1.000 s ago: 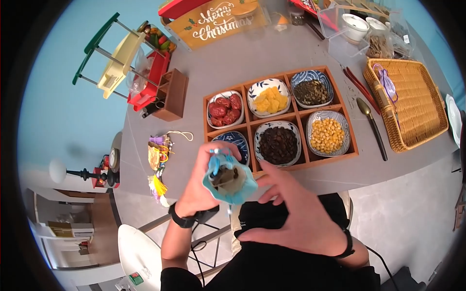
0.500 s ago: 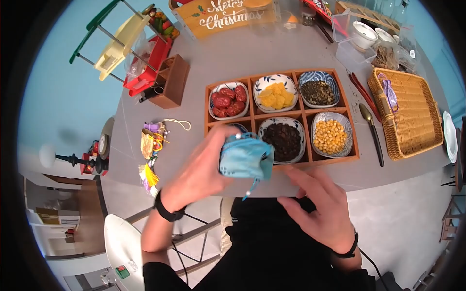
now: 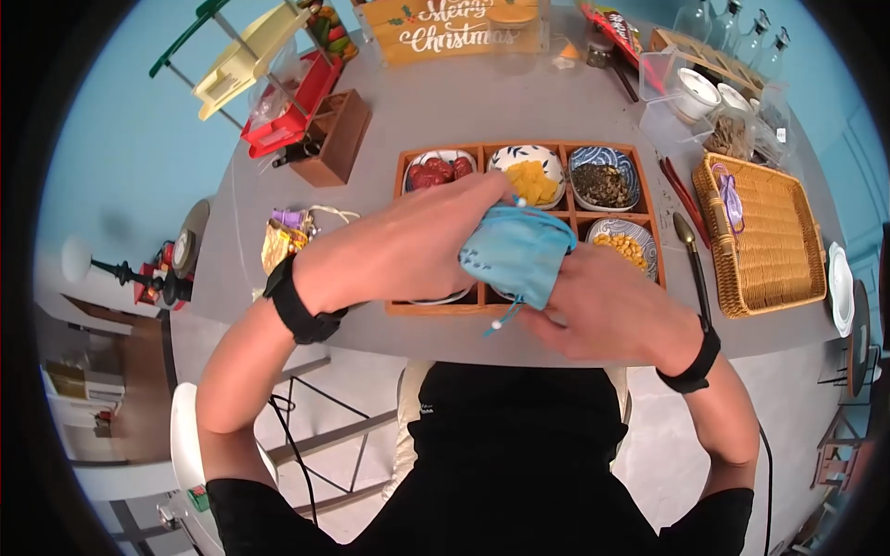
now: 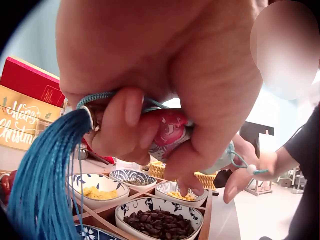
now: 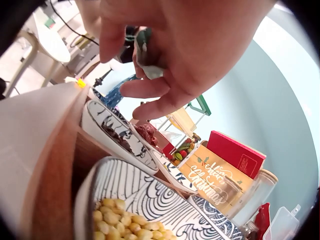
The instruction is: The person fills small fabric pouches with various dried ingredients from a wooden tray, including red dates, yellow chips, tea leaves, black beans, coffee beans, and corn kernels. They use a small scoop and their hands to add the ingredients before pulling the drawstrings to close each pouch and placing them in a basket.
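My left hand (image 3: 399, 241) grips a light blue drawstring pouch (image 3: 514, 248) above a wooden compartment box (image 3: 436, 309). From it hangs a blue tassel (image 4: 50, 175), and a red-and-white pattern shows between the fingers in the left wrist view. The pouch lies tipped, its mouth toward my right hand (image 3: 612, 301). That hand's fingertips reach to the mouth, partly hidden by the cloth, with the thumb below. Beneath are bowls of dark seeds (image 4: 160, 223), yellow kernels (image 5: 125, 225), yellow chunks (image 3: 528, 183), red dates (image 3: 438, 172) and dried dark leaves (image 3: 601, 187).
On the right lie a wicker tray (image 3: 774, 246) holding a purple pouch, a spoon (image 3: 691, 255) and dark red sticks (image 3: 684, 199). A charm with beads (image 3: 281, 243) is at left, near a wooden caddy (image 3: 334, 144). A Christmas crate (image 3: 454, 32) stands behind.
Held upright and open-mouthed at first, the pouch has tipped over and moved up and right over the box. My right hand has come in from the right to its mouth.
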### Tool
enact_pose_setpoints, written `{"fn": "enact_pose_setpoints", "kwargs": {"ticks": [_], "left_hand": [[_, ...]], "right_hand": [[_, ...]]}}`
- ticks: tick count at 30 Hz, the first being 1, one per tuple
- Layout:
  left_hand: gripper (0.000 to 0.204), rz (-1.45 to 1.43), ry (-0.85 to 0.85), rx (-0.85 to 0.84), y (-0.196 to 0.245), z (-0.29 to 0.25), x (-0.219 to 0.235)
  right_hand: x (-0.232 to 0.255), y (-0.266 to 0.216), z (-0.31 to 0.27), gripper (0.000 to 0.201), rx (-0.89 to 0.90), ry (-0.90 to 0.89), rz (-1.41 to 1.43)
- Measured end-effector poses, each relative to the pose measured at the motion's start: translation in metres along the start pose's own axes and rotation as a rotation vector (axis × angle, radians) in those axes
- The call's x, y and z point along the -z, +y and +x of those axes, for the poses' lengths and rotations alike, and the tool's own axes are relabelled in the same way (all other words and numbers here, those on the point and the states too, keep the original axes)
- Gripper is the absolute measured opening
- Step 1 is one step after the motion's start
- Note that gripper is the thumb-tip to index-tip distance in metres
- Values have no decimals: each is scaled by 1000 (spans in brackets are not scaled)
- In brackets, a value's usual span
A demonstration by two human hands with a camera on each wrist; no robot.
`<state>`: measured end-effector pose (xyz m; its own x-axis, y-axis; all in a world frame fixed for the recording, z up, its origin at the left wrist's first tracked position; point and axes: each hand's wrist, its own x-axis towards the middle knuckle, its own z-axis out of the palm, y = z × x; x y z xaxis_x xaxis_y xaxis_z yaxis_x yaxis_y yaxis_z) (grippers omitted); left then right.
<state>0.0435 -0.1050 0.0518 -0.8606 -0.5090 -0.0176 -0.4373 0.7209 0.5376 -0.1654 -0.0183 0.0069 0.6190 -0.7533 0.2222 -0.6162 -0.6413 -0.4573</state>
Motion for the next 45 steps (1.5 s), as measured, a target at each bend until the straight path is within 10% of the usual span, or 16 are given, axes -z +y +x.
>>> {"fn": "enact_pose_setpoints", "kwargs": {"ticks": [45], "left_hand": [[34,218,-169,110,-16,18,-9]], "right_hand": [[-4,17,-8,15,-117,-127,136]]}}
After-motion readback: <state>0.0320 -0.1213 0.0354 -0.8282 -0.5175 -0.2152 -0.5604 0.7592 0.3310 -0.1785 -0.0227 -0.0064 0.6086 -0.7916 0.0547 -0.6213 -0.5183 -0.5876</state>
